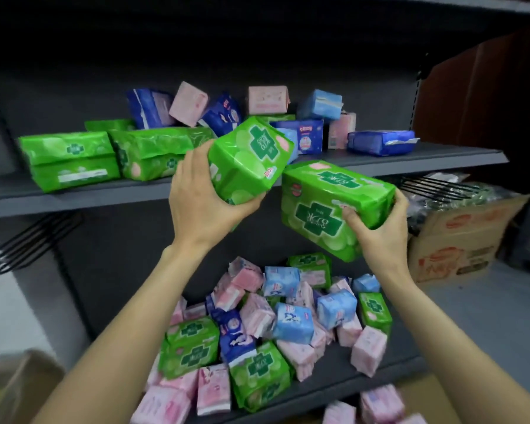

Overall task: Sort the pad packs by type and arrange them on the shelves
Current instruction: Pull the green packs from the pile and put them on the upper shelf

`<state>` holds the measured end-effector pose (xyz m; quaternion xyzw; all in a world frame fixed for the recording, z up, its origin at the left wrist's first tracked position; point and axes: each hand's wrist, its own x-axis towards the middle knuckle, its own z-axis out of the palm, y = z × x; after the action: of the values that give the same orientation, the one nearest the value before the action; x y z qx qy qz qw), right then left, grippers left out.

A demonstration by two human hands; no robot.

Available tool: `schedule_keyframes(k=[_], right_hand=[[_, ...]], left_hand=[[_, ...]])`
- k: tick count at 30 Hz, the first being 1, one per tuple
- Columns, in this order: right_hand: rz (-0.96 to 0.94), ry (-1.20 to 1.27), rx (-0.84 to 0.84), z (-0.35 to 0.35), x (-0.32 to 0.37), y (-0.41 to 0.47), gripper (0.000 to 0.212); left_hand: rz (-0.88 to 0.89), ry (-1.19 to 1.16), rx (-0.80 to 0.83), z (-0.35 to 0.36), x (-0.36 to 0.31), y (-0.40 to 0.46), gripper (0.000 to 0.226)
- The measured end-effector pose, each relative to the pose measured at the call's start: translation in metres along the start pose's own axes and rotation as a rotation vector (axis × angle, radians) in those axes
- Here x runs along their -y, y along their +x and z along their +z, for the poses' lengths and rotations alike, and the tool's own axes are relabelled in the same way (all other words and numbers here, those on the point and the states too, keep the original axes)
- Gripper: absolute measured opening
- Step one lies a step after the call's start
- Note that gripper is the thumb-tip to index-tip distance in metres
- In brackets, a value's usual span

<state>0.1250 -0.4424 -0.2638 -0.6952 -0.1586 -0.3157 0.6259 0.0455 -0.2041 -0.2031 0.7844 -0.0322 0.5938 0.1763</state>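
My left hand (pixel 198 197) grips a green pad pack (pixel 250 159), tilted, just in front of the upper shelf (pixel 426 159). My right hand (pixel 380 231) holds a second, longer green pack (pixel 334 206) from below and from its right end, lower and to the right. On the upper shelf, green packs (pixel 71 159) lie grouped at the left; dark blue (pixel 380 142), light blue (pixel 320 104) and pink packs (pixel 268 99) lie jumbled behind and to the right. The lower shelf (pixel 392 367) carries a mixed heap of pink, blue and green packs (pixel 266 328).
A cardboard box (pixel 462 240) stands on the floor at the right, with bagged goods behind it. More pink packs (pixel 380 403) lie below the lower shelf. Black wire brackets (pixel 28 240) stick out at the left under the upper shelf. A bag sits at the bottom left.
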Motion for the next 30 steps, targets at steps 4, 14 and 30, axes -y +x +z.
schedule_keyframes(k=[4,14,30], right_hand=[[-0.015,-0.085,0.114,-0.002,0.006,-0.004,0.085],[0.029,-0.537,0.702,0.048,-0.062,-0.067,0.083],[0.069,-0.421,1.607,0.175,-0.232,-0.314,0.074]], left_hand=[[-0.033,0.028,0.099,-0.027,0.009,-0.027,0.09],[-0.606,0.222,0.629,-0.034,0.108,-0.152,0.091],[-1.145,0.588,0.95,-0.143,0.198,-0.457,0.098]])
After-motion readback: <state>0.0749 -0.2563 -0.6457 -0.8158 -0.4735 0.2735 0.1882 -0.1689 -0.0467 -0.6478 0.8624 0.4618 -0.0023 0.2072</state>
